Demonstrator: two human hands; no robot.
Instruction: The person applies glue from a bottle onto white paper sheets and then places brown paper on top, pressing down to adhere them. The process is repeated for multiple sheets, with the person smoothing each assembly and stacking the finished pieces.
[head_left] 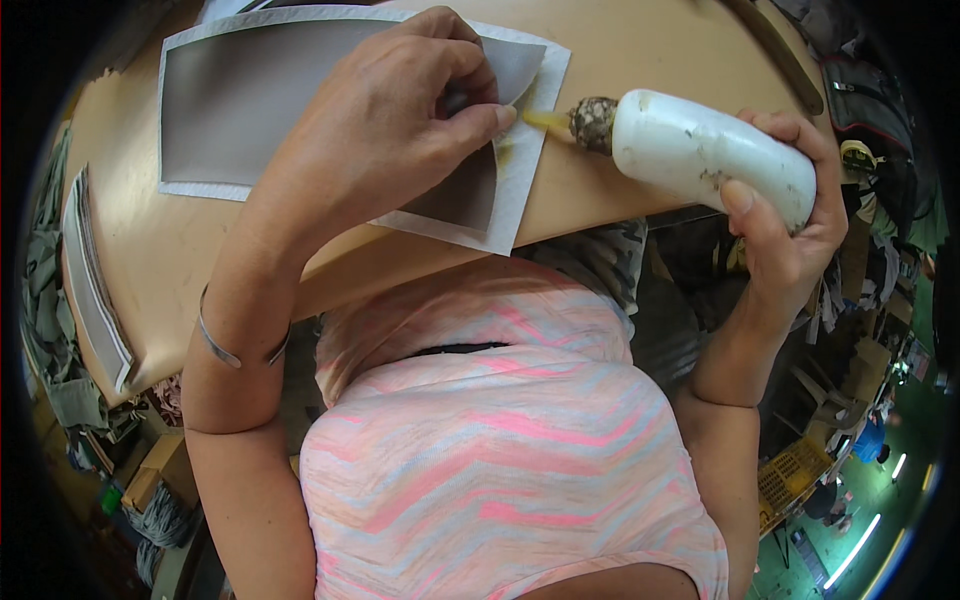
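Note:
My left hand (385, 125) lies over a dark grey sheet (255, 95), and its thumb and fingers pinch the sheet's right edge and lift it. Beneath is a white backing piece (528, 165), whose border shows all round and carries a yellowish smear near my thumb. In my right hand (795, 210) is a white squeeze bottle (675, 140), held on its side with stains on its body. Its neck is crusted dark, and the yellowish nozzle (545, 120) points left, its tip by my left thumb at the backing's right border. Whether the tip touches cannot be told.
The sheets lie on a tan table (130, 265) with a curved front edge close to my body. A stack of curved pale pieces (88, 270) rests at the table's left edge. A dark bag (870, 120) is beyond the right side, and a yellow crate (790, 480) stands lower right.

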